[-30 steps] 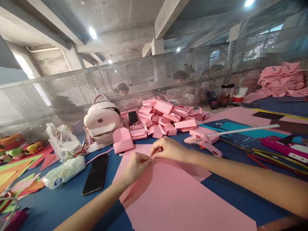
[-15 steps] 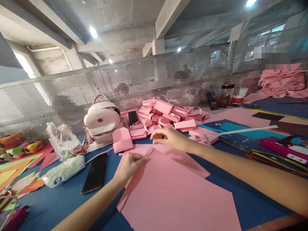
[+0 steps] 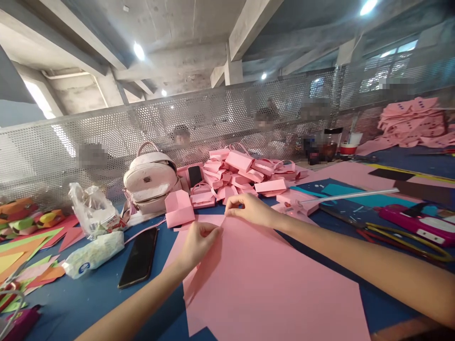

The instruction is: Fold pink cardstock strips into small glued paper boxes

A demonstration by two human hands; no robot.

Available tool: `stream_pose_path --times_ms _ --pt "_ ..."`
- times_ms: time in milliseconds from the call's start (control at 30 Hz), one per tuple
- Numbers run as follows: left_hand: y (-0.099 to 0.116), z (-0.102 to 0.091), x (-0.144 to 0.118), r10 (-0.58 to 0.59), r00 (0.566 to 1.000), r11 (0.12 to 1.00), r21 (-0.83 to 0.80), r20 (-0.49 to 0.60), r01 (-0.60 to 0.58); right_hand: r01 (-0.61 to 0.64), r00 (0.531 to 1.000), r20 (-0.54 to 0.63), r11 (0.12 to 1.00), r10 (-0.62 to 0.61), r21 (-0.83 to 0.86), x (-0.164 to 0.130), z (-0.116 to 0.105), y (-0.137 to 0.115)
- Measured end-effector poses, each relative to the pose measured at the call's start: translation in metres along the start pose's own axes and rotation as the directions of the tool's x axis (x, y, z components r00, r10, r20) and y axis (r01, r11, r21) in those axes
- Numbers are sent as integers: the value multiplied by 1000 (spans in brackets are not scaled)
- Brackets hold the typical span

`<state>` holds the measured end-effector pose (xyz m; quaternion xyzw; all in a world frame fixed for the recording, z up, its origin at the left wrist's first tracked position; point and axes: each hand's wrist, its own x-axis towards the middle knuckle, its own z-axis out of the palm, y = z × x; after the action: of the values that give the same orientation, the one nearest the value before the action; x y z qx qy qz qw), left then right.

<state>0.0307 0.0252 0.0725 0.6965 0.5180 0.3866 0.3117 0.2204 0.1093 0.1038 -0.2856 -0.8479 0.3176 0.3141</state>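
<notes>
You're in a craft workshop: bare concrete ceiling beams (image 3: 249,23), perforated metal partition (image 3: 213,113), heaped pink paper boxes (image 3: 241,173), glue gun (image 3: 302,201), coloured offcuts (image 3: 24,246).

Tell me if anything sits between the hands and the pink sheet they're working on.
Nothing visible does. The left hand and right hand both pinch the far edge of the pink sheet directly.

Table (image 3: 88,303): blue, cluttered.
Phone (image 3: 139,256): black, face down, left of centre.
Backpack (image 3: 151,177): pale pink, upright, against the mesh screen (image 3: 106,137).
Boxes (image 3: 241,173): pink, folded, heaped just right of the backpack.
Bag (image 3: 93,208): clear plastic, crumpled, left of the backpack.
Scraps (image 3: 24,246): orange, green and yellow, at the far left.
Glue gun (image 3: 298,201): pink, at right.
Stack (image 3: 414,118): pink cut-outs, far right.
</notes>
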Motion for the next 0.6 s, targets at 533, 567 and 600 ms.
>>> stream_pose_path --times_ms 533,567,600 --pt "-38 -19 -94 -156 987 979 -124 44 160 0 1000 30 1000 0 11 3 -18 15" --pt "-36 -21 -97 -167 985 979 -114 34 170 0 999 37 1000 0 6 3 -16 17" --pt "-35 -22 -98 -174 985 979 -102 21 175 0 999 39 1000 0 -3 3 -15 19"
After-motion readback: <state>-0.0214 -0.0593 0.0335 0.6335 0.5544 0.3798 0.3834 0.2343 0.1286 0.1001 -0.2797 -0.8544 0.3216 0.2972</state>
